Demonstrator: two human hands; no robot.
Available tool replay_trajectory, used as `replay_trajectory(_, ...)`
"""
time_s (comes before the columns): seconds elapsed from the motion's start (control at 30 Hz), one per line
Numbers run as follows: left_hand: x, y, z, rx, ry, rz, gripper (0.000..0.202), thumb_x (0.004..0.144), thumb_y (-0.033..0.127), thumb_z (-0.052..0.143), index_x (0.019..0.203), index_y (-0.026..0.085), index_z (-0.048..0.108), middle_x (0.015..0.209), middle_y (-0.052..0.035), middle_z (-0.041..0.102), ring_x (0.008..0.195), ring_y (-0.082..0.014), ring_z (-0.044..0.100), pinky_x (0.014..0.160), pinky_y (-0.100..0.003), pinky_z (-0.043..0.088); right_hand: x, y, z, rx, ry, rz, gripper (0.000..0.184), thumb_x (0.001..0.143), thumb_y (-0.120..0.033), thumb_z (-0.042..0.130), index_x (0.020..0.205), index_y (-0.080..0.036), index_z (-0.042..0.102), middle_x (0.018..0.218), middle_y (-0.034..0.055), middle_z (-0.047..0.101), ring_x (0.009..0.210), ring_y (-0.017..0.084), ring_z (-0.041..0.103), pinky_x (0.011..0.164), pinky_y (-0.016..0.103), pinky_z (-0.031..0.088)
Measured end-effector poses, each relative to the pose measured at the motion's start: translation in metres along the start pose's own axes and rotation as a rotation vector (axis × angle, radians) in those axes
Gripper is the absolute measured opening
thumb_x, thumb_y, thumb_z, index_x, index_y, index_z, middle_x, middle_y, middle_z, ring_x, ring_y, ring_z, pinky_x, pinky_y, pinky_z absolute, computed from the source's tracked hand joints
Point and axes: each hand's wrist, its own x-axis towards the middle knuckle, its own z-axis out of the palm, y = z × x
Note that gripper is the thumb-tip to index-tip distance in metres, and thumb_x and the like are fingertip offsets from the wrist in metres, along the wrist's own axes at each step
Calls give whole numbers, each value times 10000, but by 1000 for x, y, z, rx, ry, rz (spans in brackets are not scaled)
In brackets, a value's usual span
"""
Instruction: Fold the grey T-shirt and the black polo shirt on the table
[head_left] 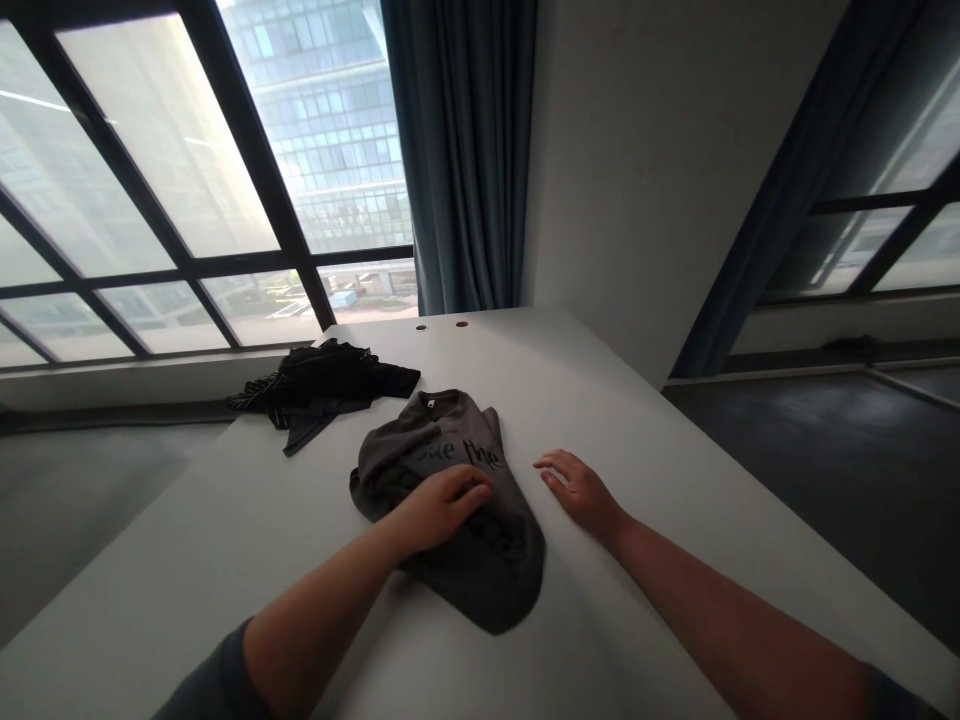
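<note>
"Forearms closest of all, coming out of dark sleeves. What's the left hand on?"

"Grey T-shirt, bunched and folded over on itself, with dark lettering and the neck label showing. The hand lies on top of it, fingers close together and gently curved, resting on the cloth without pinching it."

"And the right hand?"

"Flat on the white table, just beside the shirt, not touching it. Its fingers are slightly spread and hold nothing."

"What else is nearby?"

"Black garment, crumpled, farther along the table and just beyond the shirt, close to it. Past the table's far end hang a blue curtain and a large window."
</note>
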Motion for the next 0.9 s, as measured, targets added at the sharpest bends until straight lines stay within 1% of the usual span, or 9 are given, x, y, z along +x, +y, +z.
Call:
replay_trajectory(0.07, -2, -25, -16, 261, 178, -46, 324, 1031, 418, 487, 1145, 214, 712, 1215, -105, 704, 1164, -268, 643, 1073, -406, 470, 2, 5, 6, -18, -50, 40, 300, 1009, -361, 515, 1133, -198, 734, 1185, 106, 716, 1161, 239, 656, 1070, 423, 521)
replay_trajectory(0.13, 1, -57, -32, 568, 328, -231, 408, 950, 381, 622, 1319, 217, 678, 1416, -139, 622, 1329, -348, 551, 1173, -487, 386, 8, 9, 16, -58, -99, 76, 333, 997, -356, 522, 1190, -183, 729, 1230, 119, 706, 1198, 247, 640, 1108, 424, 497)
replay_trajectory(0.2, 5, -87, -43, 727, 360, -404, 572, 923, 434, 657, 1435, 182, 616, 1501, -178, 564, 1382, -396, 508, 1179, -511, 376, 19, 11, 26, -122, -137, 102, 375, 1000, -351, 514, 1253, -165, 719, 1289, 135, 686, 1246, 255, 616, 1151, 423, 465)
replay_trajectory(0.3, 10, -116, -50, 807, 461, -546, 650, 1000, 537, 496, 1513, 140, 545, 1532, -216, 533, 1379, -410, 516, 1131, -509, 414, 41, 14, 42, -277, -171, 139, 433, 1008, -365, 513, 1316, -129, 706, 1398, 173, 626, 1337, 281, 552, 1213, 429, 400)
replay_trajectory(0.43, 10, -138, -61, 791, 557, -680, 700, 992, 569, 471, 1502, 93, 518, 1384, -253, 628, 1263, -426, 595, 1018, -496, 473, 76, 20, 63, -452, -196, 239, 569, 1004, -472, 538, 1408, -89, 655, 1565, 213, 477, 1503, 341, 376, 1283, 465, 271)
replay_trajectory(0.57, 1, -160, -76, 655, 591, -685, 411, 1004, 467, 440, 1208, 186, 660, 1176, -191, 719, 1089, -376, 682, 871, -439, 507, 111, 30, 79, -422, -259, 322, 669, 983, -566, 543, 1497, -140, 585, 1662, 160, 365, 1596, 356, 193, 1302, 498, 197)
replay_trajectory(0.67, -3, -175, -83, 508, 722, -638, 321, 1012, 443, 413, 1085, 232, 644, 1093, -147, 736, 1049, -350, 696, 833, -410, 503, 133, 36, 87, -329, -314, 349, 656, 951, -553, 583, 1461, -141, 618, 1668, 153, 356, 1612, 367, 142, 1310, 524, 162)
replay_trajectory(0.8, 0, -192, -89, 320, 917, -629, 316, 1014, 452, 404, 1139, 238, 601, 1096, -131, 729, 1081, -346, 688, 867, -417, 512, 149, 35, 94, -55, -344, 189, 440, 868, -411, 683, 1215, -148, 745, 1596, 143, 468, 1576, 335, 271, 1322, 500, 151)
replay_trajectory(0.9, 3, -204, -99, 191, 1020, -646, 318, 994, 463, 448, 1156, 227, 589, 1127, -124, 720, 1134, -338, 673, 926, -427, 524, 150, 31, 96, 240, -284, 164, 366, 876, -364, 633, 1175, -170, 718, 1402, 111, 641, 1384, 295, 529, 1229, 459, 360)
